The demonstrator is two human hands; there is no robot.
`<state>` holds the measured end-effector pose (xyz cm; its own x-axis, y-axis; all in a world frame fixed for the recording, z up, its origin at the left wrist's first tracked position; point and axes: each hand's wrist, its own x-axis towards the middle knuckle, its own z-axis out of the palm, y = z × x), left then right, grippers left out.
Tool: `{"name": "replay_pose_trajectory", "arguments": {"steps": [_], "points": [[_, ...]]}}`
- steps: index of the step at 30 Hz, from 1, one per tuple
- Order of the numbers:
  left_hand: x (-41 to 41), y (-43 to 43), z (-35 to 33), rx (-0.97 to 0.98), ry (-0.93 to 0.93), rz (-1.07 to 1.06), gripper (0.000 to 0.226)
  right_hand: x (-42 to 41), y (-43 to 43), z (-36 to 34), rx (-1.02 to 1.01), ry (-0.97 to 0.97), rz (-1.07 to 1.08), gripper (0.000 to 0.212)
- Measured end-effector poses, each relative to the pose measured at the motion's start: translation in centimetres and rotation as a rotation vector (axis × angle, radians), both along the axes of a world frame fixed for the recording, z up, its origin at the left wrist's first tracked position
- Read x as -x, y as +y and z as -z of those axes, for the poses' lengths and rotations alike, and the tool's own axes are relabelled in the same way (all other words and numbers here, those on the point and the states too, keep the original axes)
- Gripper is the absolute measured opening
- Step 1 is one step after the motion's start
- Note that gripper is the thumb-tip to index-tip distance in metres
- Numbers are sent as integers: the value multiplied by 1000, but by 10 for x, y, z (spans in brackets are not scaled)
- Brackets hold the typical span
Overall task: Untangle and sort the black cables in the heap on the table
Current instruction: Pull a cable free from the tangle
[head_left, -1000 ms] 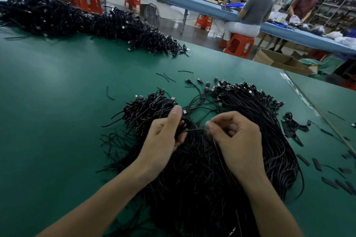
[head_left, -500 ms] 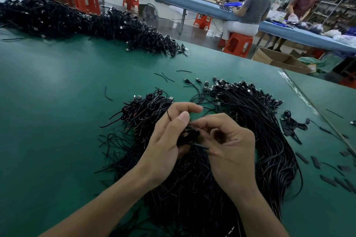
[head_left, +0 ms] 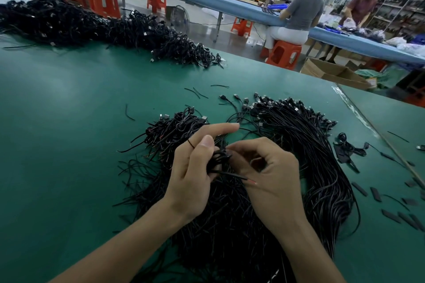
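A large heap of black cables (head_left: pixel 230 236) lies on the green counter (head_left: pixel 69 145), and both hands work just above its middle. The left hand (head_left: pixel 193 172) grips a small coil of cable (head_left: pixel 218 158), with thumb and lower fingers curled round it and the forefinger held out straight. A thin black loop sits round that forefinger. The right hand (head_left: pixel 271 181) has its fingers curled, and its fingertips pinch the same coil from the other side. A loose cable end (head_left: pixel 250 181) with a bared red tip juts from the coil across the right hand.

On the heap's right side the cables run side by side in a curved sheaf (head_left: pixel 322 167), with plugs gathered at its far end. On its left side they are knotted and splayed. Short offcuts (head_left: pixel 197 93) lie just beyond the heap, and flat black strips (head_left: pixel 377 194) are scattered to the right of it. Far beyond the heap to the left, a second long pile of cables (head_left: pixel 92 27) stretches along the counter's edge.

Past the counter, beyond the heap to the right, an open cardboard box (head_left: pixel 333 73) stands on the floor. What it holds cannot be made out.
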<state>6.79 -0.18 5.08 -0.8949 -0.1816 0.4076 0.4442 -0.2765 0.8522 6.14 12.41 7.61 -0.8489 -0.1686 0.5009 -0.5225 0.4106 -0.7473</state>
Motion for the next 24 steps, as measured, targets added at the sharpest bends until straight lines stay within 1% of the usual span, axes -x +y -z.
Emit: {"name": "replay_pose_trajectory", "arguments": {"steps": [2,6,9,11,13,15,18,21,23,24], "points": [[1,0,1,22,10,-33,41,-2,-4,2,-97,106,20,15],[2,-1,5,28,5,-49,44,-2,-3,12,-329,416,83,16],[4,-1,7,3,-46,-65,47,0,0,17,-417,581,99,11],[6,-2,7,10,-91,-84,44,2,0,19,-444,669,108,14],[8,-2,8,19,-142,-78,42,5,1,19,-460,730,114,17],[10,-3,10,27,-177,-73,44,7,4,20,-469,774,124,15],[11,-1,10,-24,-222,-92,54,8,4,24,-455,798,135,13],[12,3,7,-82,-255,-92,66,5,0,28,-508,799,124,12],[12,2,7,-12,-293,-60,69,4,0,25,-572,805,90,12],[13,0,8,37,-333,-12,68,4,1,22,-608,814,61,13]]}}
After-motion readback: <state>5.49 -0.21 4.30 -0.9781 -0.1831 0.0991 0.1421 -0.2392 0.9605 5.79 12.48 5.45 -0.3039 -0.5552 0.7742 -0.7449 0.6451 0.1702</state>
